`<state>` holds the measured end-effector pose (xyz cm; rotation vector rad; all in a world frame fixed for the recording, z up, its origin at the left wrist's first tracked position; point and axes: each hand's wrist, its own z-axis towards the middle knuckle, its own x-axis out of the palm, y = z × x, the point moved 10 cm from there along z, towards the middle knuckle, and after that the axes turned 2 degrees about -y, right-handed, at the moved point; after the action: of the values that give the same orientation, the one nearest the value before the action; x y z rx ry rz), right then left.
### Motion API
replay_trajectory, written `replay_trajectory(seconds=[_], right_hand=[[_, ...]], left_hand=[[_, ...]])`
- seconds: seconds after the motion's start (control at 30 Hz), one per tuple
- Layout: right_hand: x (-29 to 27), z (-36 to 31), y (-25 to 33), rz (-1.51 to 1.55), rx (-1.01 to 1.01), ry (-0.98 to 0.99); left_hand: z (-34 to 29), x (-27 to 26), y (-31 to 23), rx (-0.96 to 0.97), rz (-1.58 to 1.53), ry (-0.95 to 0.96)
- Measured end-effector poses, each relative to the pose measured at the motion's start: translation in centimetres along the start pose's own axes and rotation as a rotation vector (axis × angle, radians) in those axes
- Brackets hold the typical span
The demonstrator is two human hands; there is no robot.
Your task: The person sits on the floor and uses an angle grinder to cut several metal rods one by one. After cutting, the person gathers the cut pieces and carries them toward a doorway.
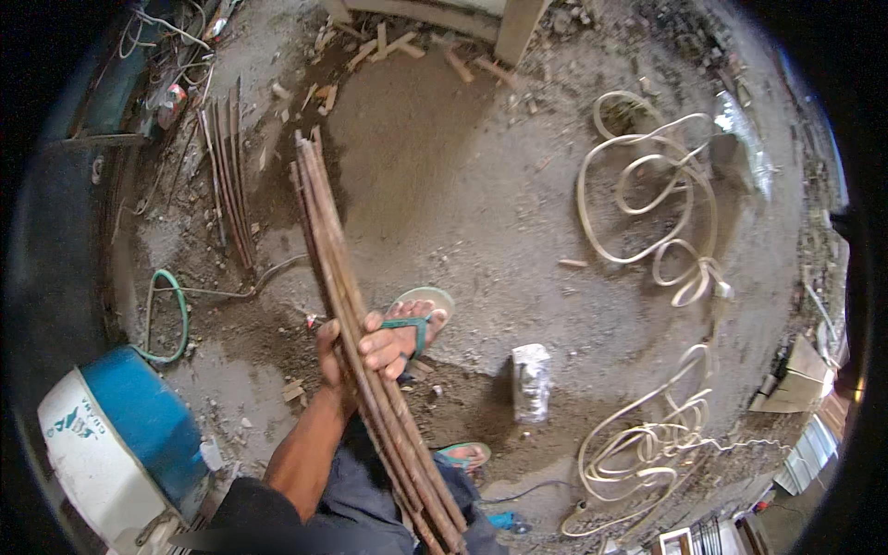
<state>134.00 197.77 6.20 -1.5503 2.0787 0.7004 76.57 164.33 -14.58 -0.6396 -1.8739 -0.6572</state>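
Observation:
My left hand (356, 351) is closed around a bundle of long, rusty brown metal rods (335, 250). The thumb lies along the left side of the bundle and the fingers wrap over its right side. Slanting across the middle of the view, the rods run from the upper left down to the lower edge, in front of my legs. Their far ends are uneven and stick out over the dirt ground. My sandalled foot (421, 319) stands just right of the hand. My right hand is out of view.
More rods (228, 185) lie on the ground at the left. A blue and white tub (139, 435) stands at the lower left by a green hose (183, 319). Pale hose coils (583, 194) spread at the right, and a silver-wrapped block (531, 384) stands nearer. Wood scraps (393, 46) lie far ahead.

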Motion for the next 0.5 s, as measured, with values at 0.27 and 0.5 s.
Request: replay_trajectory(seconds=[0.27, 0.5], right_hand=[[-13.0, -10.3, -12.0, -0.322, 0.066, -0.117], [-15.8, -20.5, -12.0, -0.264, -0.082, -0.151]], left_hand=[[-7.2, 20.9, 7.5, 0.037, 0.032, 0.223], [-15.0, 51.3, 12.2, 0.130, 0.011, 0.700]])
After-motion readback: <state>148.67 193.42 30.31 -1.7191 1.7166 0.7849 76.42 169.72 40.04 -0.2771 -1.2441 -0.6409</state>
